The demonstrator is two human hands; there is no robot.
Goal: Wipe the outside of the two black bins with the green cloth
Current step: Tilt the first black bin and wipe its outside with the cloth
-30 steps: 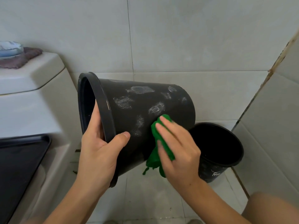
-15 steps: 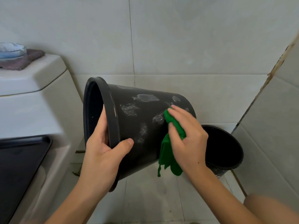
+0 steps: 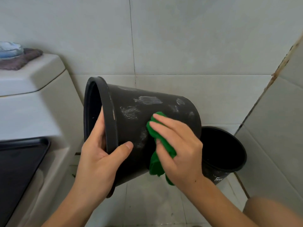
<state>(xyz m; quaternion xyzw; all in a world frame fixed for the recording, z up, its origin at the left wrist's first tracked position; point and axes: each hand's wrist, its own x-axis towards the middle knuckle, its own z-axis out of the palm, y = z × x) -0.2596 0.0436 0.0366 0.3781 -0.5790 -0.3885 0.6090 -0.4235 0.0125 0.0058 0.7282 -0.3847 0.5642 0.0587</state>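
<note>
Hands come first in view, both busy on the nearer black bin, which is held off the floor on its side, mouth to the left. The left hand grips its rim, fingers inside the mouth and thumb pressed on the outer wall. The right hand pinches the bunched green cloth and presses it with straight fingers against the wall, a loose tail of cloth hanging below.

Whitish smears show on the wall above and left of the cloth, so this bin looks only partly wiped. It seems light, thin plastic, stiff enough to take pressure but smooth, so likely to turn in the grip; the rolled rim is the sound place to hold. The cloth is soft and folds to the curve.

Just behind, the second black bin stands upright on the tiled floor, in the corner where two tiled walls meet, with pale marks low on its side. A toilet cistern stands at the left, a folded cloth on its lid. Room to swing the held bin is tight between cistern and corner; open space lies toward the person.
</note>
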